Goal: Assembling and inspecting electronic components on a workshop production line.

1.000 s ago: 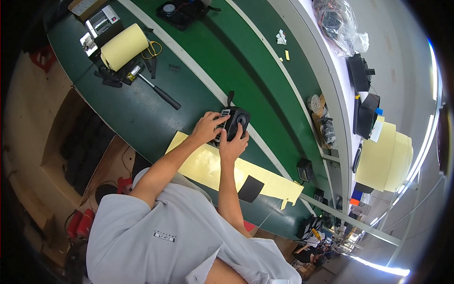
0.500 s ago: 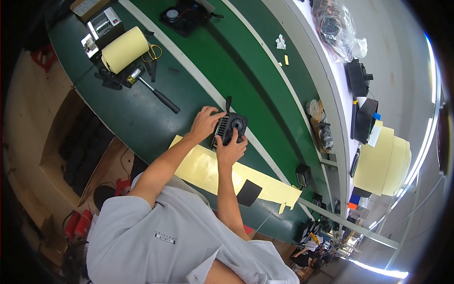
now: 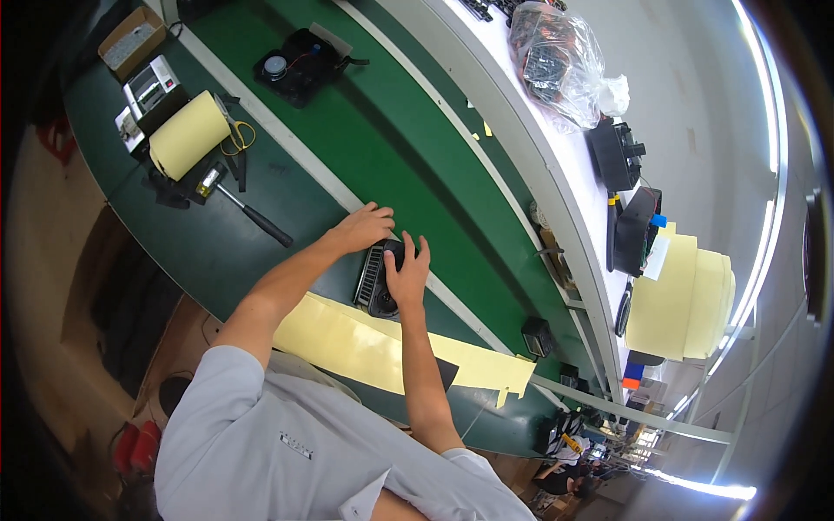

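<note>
A black plastic speaker-like housing (image 3: 371,282) with a slotted long side lies on the dark green bench, close to the white rail. My right hand (image 3: 407,276) rests over its right side, fingers spread and thumb on its top, and covers much of the round part. At the housing's far end my left hand (image 3: 363,229) reaches over the rail with its fingers stretched. Whether the left fingertips touch the housing is unclear. The black tab at that end is hidden from sight.
Yellow sheet (image 3: 339,334) lies nearer me, with a black piece (image 3: 447,373) on it. To the left are a hammer (image 3: 248,207), yellow-handled scissors (image 3: 239,139), a yellow roll (image 3: 188,135) and a tape dispenser (image 3: 149,85). Another speaker housing (image 3: 300,65) sits on the green belt.
The view has shifted, so the bench items appear further left. My right hand has slid over the housing's round part, with fingers lifted and spread. The upright black tab no longer shows.
</note>
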A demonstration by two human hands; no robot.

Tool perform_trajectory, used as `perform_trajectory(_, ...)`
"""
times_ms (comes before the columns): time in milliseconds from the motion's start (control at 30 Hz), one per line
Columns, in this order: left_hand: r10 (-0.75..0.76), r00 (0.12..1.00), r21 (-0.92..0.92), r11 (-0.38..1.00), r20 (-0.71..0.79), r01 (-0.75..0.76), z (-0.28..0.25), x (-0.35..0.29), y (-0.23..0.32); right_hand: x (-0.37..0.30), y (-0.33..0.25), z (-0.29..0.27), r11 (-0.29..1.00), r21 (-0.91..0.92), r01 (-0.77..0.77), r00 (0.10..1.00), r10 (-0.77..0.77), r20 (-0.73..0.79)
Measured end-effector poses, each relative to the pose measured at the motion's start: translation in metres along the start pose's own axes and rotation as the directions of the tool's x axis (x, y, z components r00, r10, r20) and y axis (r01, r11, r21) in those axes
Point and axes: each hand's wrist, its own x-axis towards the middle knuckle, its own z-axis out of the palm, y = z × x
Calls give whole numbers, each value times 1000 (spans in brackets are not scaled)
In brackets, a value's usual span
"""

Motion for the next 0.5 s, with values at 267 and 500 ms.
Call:
perform_trajectory(267, 291, 953, 203, 931, 84, -303, -6, 4, -8, 3, 24, 22, 999, -36, -19, 998, 21, 51)
perform_trajectory(500, -15, 999, -16, 1000, -45, 14, -2, 3, 3, 17, 11, 11, 983, -179, -46, 982, 78, 173)
